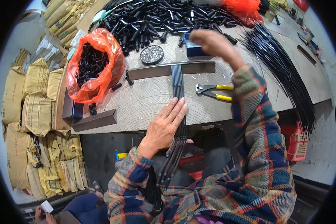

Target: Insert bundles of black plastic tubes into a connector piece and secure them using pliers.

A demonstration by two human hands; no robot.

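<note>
My left hand (165,125) lies flat, fingers stretched out, on a row of thin black rods (178,80) placed side by side. Their far ends meet a long dark angle bar (149,72) that lies across the table. The near ends, with thicker dark tips (171,160), hang past the table edge toward my lap. My right hand (214,44) is raised at a small blue box (199,51) beyond the bar; motion smears its fingers, and whether they hold anything does not show. Yellow-handled end-cutting pliers (212,87) rest on the table right of the rods.
Black tubular parts (149,24) are heaped at the back. An orange plastic bag (117,61) of small black pieces stands left, near a round tin (152,55). Long black rods (280,67) overhang the right edge. Stacked sacks (37,115) and a seated person (78,207) are at left.
</note>
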